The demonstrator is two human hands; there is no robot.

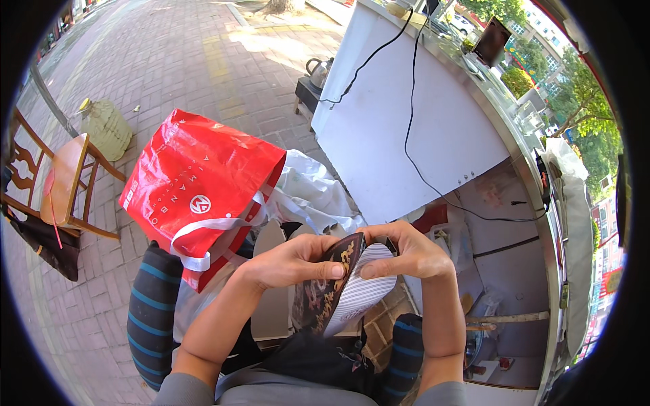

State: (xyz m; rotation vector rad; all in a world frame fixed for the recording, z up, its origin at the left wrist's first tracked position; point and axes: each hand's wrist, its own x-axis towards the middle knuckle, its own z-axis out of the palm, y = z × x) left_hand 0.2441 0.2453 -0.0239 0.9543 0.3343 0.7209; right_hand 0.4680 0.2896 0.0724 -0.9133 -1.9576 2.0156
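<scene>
Both hands hold one piece between them, above my lap. It has a dark side with a gold and reddish pattern and a pale side with thin grey stripes; it resembles a cloth shoe part, but I cannot tell exactly. My left hand (296,261) grips the dark patterned side (315,298), thumb pressed on the front near its upper edge. My right hand (407,254) pinches the striped side (363,289), with the thumb on the stripes and the fingers curled behind. The two thumb tips nearly meet. Below lies dark cloth (318,358) on my lap.
A red shopping bag (203,169) with white straps stands front left, beside white plastic (315,193). A white-panelled counter (420,108) with hanging black cables rises at the right. Far left are a wooden chair (68,179) and a yellowish jug (107,128) on brick paving.
</scene>
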